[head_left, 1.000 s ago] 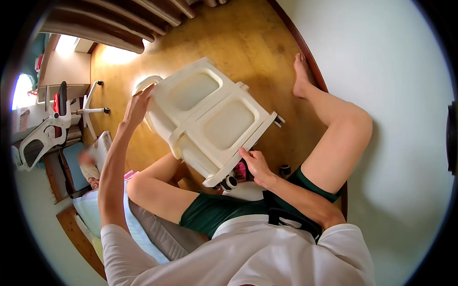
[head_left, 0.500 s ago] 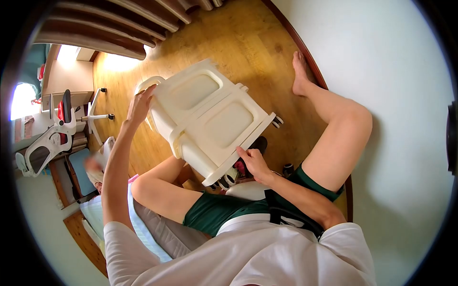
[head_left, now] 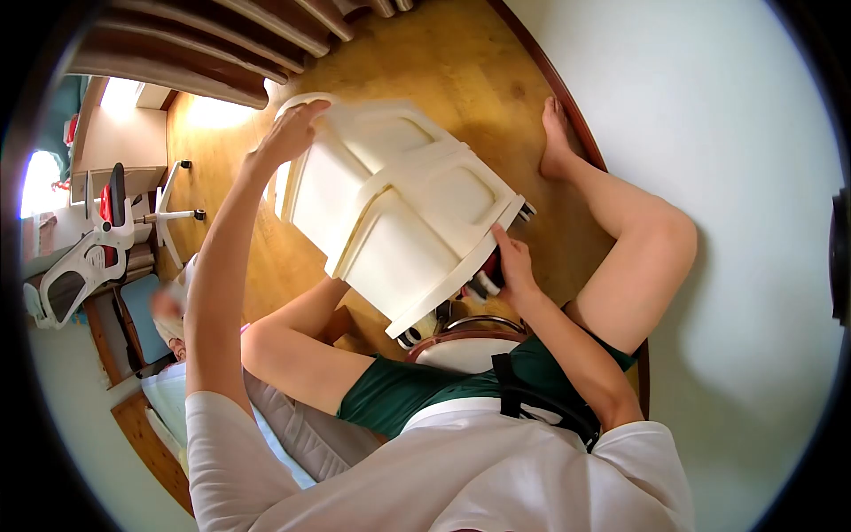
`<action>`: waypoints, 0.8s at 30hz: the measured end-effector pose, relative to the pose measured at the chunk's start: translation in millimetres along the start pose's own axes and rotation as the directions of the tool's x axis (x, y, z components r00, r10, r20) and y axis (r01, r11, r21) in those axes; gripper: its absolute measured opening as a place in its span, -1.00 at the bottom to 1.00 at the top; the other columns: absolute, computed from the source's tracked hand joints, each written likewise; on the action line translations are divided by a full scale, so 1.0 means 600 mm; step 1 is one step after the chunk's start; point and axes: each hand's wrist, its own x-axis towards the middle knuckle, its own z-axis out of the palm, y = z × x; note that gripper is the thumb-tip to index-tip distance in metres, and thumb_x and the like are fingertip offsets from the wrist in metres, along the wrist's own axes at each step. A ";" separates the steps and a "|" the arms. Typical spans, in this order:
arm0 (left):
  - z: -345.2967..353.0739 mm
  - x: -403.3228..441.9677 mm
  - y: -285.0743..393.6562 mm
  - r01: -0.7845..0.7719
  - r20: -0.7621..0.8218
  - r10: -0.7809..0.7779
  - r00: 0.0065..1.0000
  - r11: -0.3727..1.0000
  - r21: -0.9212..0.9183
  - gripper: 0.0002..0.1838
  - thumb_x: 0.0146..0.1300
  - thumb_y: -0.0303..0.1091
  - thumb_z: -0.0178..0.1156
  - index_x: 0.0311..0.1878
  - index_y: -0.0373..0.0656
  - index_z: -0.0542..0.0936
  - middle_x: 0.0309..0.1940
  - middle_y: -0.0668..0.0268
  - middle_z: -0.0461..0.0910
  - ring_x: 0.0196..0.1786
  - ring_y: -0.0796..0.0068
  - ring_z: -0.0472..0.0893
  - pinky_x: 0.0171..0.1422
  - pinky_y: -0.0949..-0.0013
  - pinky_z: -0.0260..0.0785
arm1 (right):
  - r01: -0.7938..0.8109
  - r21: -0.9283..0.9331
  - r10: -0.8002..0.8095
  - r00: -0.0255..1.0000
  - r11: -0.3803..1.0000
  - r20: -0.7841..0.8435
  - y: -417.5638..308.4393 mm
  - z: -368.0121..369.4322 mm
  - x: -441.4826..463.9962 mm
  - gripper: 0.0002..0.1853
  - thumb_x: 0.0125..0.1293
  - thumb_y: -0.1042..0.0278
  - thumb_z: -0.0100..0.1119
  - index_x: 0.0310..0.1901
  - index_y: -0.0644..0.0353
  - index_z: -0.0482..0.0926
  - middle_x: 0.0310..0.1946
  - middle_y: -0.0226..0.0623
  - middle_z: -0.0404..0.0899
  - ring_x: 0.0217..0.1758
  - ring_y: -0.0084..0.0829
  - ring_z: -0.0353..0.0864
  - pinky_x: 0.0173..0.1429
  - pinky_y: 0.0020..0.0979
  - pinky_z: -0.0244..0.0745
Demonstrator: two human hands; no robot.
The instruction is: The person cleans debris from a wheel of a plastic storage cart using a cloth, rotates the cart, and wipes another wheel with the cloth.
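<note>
A white plastic rolling storage cart [head_left: 390, 232] with two stacked tiers is held tilted in front of me, above my lap and the floor. My left hand [head_left: 291, 136] is closed on its far upper rim, beside a curved handle. My right hand [head_left: 516, 264] grips the base edge at the near right corner, thumb on the outer side and fingers hidden underneath. Small black-and-white casters [head_left: 481, 285] stick out beneath the base close to that hand. The cart's underside and inside are mostly hidden.
Below the cart is a round white seat [head_left: 461, 354] between my legs. A white wall [head_left: 745, 230] rises on the right. A bed [head_left: 297, 434], an office chair [head_left: 97, 239] and another person [head_left: 170, 310] are at left. Brown curtains [head_left: 195, 49] hang at the far left.
The cart has turned and tipped, showing more of its left side. My left hand moved up and rightward with it; my right hand shifted right and slightly up along the base edge.
</note>
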 end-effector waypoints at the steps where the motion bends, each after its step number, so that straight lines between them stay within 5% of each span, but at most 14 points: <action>1: 0.001 0.013 0.010 0.025 0.006 -0.025 1.000 0.999 -0.022 -0.47 0.14 -0.57 -0.05 0.25 -0.12 0.41 -0.01 -0.03 0.52 0.02 0.05 0.52 0.17 0.16 0.34 | -0.029 0.031 0.029 1.000 0.999 -0.005 -0.015 -0.003 0.005 -0.55 0.32 0.01 0.12 -0.23 0.38 0.60 -0.35 -0.29 0.62 -0.39 -0.52 0.57 -0.28 -0.46 0.49; 4: 0.005 0.058 0.047 0.131 0.066 -0.127 0.990 0.990 -0.060 -0.49 0.20 -0.38 -0.04 0.27 -0.08 0.38 0.08 -0.05 0.46 0.15 0.04 0.45 0.29 0.17 0.25 | -0.018 0.083 0.021 0.999 0.996 -0.045 -0.031 -0.028 0.063 -0.56 0.34 0.02 0.06 -0.09 0.33 0.55 -0.25 -0.26 0.63 -0.31 -0.42 0.62 -0.25 -0.41 0.54; 6: 0.030 0.087 0.061 0.097 -0.061 -0.099 0.993 0.995 -0.031 -0.49 0.21 -0.42 -0.04 0.28 -0.07 0.37 0.03 -0.04 0.46 0.10 0.06 0.46 0.22 0.16 0.28 | -0.020 0.132 0.026 0.999 0.991 -0.044 -0.043 -0.050 0.106 -0.59 0.37 0.08 0.02 0.01 0.29 0.51 -0.18 -0.25 0.61 -0.23 -0.37 0.63 -0.14 -0.38 0.56; 9: 0.051 0.133 0.083 0.113 -0.130 -0.112 0.985 0.994 -0.001 -0.51 0.21 -0.35 0.00 0.27 0.01 0.40 0.08 -0.02 0.44 0.13 0.04 0.44 0.24 0.12 0.26 | 0.088 0.258 -0.094 0.995 0.962 0.012 -0.067 -0.067 0.127 -0.70 0.29 0.10 0.14 -0.22 0.21 0.55 -0.42 -0.37 0.56 -0.42 -0.46 0.55 -0.38 -0.42 0.48; 16: 0.091 0.208 0.114 0.110 -0.152 -0.122 0.981 0.990 -0.090 -0.50 0.20 -0.22 0.06 0.26 0.13 0.43 0.19 0.03 0.38 0.27 0.01 0.33 0.36 0.05 0.14 | -0.015 0.569 -0.046 0.995 0.822 0.093 -0.068 -0.124 0.196 -0.74 0.35 0.11 0.10 -0.16 0.14 0.53 -0.31 -0.34 0.58 -0.24 -0.34 0.58 -0.11 -0.24 0.54; 19: 0.101 0.222 0.129 0.190 -0.187 -0.198 0.962 0.980 -0.061 -0.50 0.20 -0.16 0.10 0.25 0.08 0.44 0.21 0.05 0.36 0.28 0.02 0.32 0.38 0.08 0.12 | 0.017 0.554 -0.091 0.990 0.832 0.105 -0.054 -0.139 0.218 -0.75 0.36 0.11 0.09 -0.17 0.14 0.53 -0.30 -0.34 0.58 -0.21 -0.34 0.58 -0.07 -0.25 0.54; 24: 0.106 0.181 0.132 0.037 -0.366 -0.066 0.928 0.996 -0.085 -0.48 0.20 -0.21 0.16 0.25 -0.03 0.43 0.29 0.05 0.28 0.34 0.03 0.26 0.40 0.10 0.10 | 0.051 0.482 -0.077 0.996 0.875 0.034 -0.047 -0.135 0.221 -0.75 0.39 0.12 0.05 -0.16 0.13 0.53 -0.27 -0.37 0.58 -0.15 -0.35 0.56 -0.03 -0.26 0.52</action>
